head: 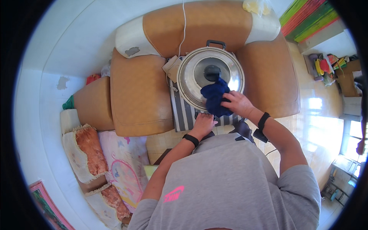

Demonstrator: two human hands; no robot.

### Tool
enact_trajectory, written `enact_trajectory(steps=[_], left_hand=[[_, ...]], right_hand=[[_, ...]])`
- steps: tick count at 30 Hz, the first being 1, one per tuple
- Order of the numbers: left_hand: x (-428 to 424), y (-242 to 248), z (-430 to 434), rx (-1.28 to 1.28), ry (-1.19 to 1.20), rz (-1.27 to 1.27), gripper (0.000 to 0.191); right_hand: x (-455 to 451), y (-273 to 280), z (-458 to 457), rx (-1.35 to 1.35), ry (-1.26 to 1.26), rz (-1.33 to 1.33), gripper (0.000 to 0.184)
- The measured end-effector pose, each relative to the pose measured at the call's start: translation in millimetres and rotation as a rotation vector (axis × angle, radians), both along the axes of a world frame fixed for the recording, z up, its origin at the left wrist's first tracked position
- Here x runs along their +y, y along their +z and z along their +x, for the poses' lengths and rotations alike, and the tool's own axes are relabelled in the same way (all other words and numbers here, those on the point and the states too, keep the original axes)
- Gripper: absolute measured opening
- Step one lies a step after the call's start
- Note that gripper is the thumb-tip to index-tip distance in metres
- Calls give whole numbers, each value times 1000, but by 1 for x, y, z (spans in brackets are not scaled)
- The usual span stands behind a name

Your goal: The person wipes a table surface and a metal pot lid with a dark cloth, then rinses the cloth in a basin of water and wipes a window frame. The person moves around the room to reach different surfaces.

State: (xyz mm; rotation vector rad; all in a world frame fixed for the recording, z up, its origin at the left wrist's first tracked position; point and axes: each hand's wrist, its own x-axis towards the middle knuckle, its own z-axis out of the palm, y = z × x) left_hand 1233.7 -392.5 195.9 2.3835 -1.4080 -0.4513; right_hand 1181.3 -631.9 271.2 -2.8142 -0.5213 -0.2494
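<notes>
A large round metal pan (181, 77) stands on a striped cloth between two brown seat cushions. Its lid has a metal rim, a glass middle and a black knob (212, 73). My right hand (238, 103) grips a dark blue cloth (215, 96), which lies over the near right part of the lid and reaches up to the knob. At the pan's near edge, my left hand (204, 124) is closed around the black side handle, which its fingers mostly hide. A second black handle (216, 42) shows at the far edge.
A white cord (184, 28) runs down the sofa back (198, 23) to the left of the pan, near a piece of cardboard (172, 69). Seat cushions (141, 95) flank the pan. Bags and a dumbbell (314, 66) lie on the floor at right.
</notes>
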Motion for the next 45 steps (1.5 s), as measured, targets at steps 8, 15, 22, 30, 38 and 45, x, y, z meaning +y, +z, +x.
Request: enact_trajectory(steps=[8,15,22,30,38,45], left_hand=[[-5,5,2,72,-25,51,32],[-6,10,8,126,-43,144,35],[-5,3,5,50,-54,54,38],[-4,0,8,56,-105,92,41],[-3,5,2,35,-46,94,33],[-2,6,2,-20,22,22,31]], right_hand=[[-82,-40,-33,103,-728,160,38],[-47,-33,-22,340,-909,234,40],[-10,-24,-45,409,-809,205,29],[43,-32,-55,382,-264,262,27],[-34,-38,-57,272,-777,368,31],[-121,-5,-16,-89,-1035,1076,32]])
